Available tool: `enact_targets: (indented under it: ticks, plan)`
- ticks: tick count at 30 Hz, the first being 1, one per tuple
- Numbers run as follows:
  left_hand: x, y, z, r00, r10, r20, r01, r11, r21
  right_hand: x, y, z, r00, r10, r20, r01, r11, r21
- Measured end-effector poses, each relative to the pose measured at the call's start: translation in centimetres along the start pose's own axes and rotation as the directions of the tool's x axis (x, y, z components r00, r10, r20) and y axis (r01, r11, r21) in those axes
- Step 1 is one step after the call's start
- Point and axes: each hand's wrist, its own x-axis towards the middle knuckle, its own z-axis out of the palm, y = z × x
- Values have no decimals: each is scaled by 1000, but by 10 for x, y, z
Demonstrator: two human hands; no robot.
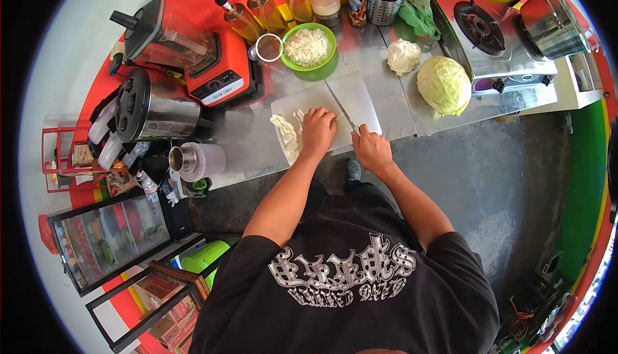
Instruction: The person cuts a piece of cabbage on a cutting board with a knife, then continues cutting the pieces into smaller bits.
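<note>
A white cutting board (pixel 362 99) lies on the metal counter. My right hand (pixel 372 148) is closed round the handle of a knife (pixel 341 108), whose blade points away over the board. On the board's left half, my left hand (pixel 318 132) rests with its fingers bent and pressed together, beside pale cut pieces (pixel 285 133). Whatever is under its fingers is hidden. Beyond the board stands a green bowl (pixel 315 72) filled with chopped white pieces (pixel 306 47).
A cabbage (pixel 444 86) and a smaller pale piece (pixel 403 57) sit at the right, near a gas stove (pixel 508 64). To the left are a red blender (pixel 222 74), a large pot (pixel 161 106) and a flask (pixel 198 161). Oil bottles (pixel 265 9) stand behind.
</note>
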Motion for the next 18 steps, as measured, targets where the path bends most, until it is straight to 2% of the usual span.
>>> enact_targets:
  ticks: [5,7,9,13,18]
  plan:
    - [-2,8,0,999,7,37,-7,1000,2,-8,-4,4,998,-57,-9,55,993,-101]
    - [0,7,0,998,4,58,-4,1000,0,-11,-8,5,999,-47,28,52,971,-234]
    - [2,5,-1,993,61,103,-65,997,33,-12,-9,12,999,-37,35,44,971,-236]
    - [4,4,0,995,61,79,-60,998,-12,-5,-13,13,998,-45,47,54,973,-224]
    - [3,4,1,992,55,116,-64,995,75,-3,-21,4,995,-28,92,50,969,-243]
